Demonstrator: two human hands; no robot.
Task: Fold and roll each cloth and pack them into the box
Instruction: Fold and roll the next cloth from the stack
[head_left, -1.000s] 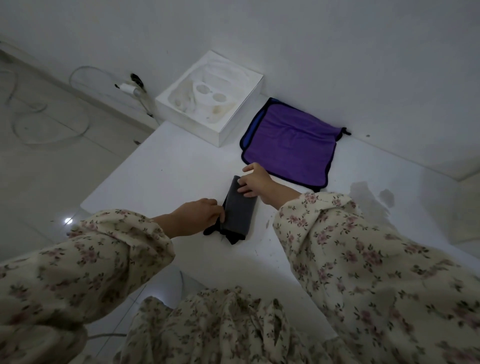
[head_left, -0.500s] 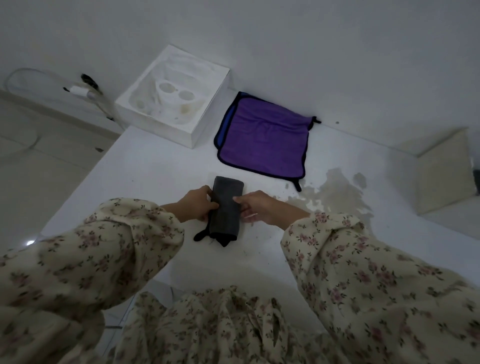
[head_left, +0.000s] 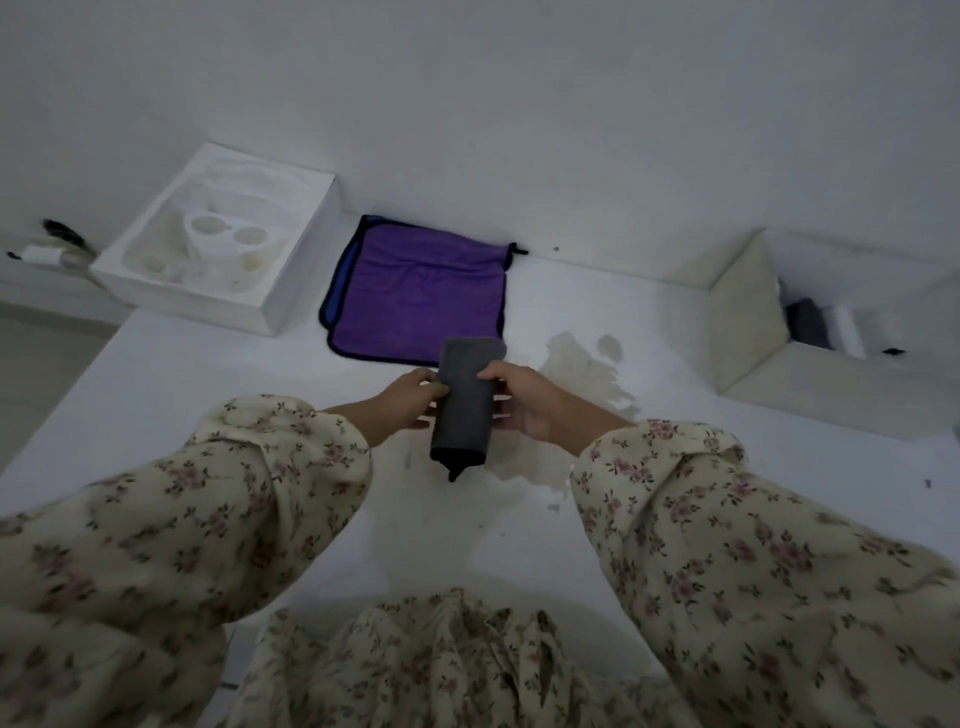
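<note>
Head view: left hand (head_left: 411, 397) and right hand (head_left: 525, 401) grip the folded grey cloth (head_left: 465, 410) between them

Gripping a folded grey cloth (head_left: 464, 410) between left hand (head_left: 409, 399) and right hand (head_left: 525, 401) over the white table (head_left: 208, 379), near a flat purple cloth (head_left: 421, 296).
</note>
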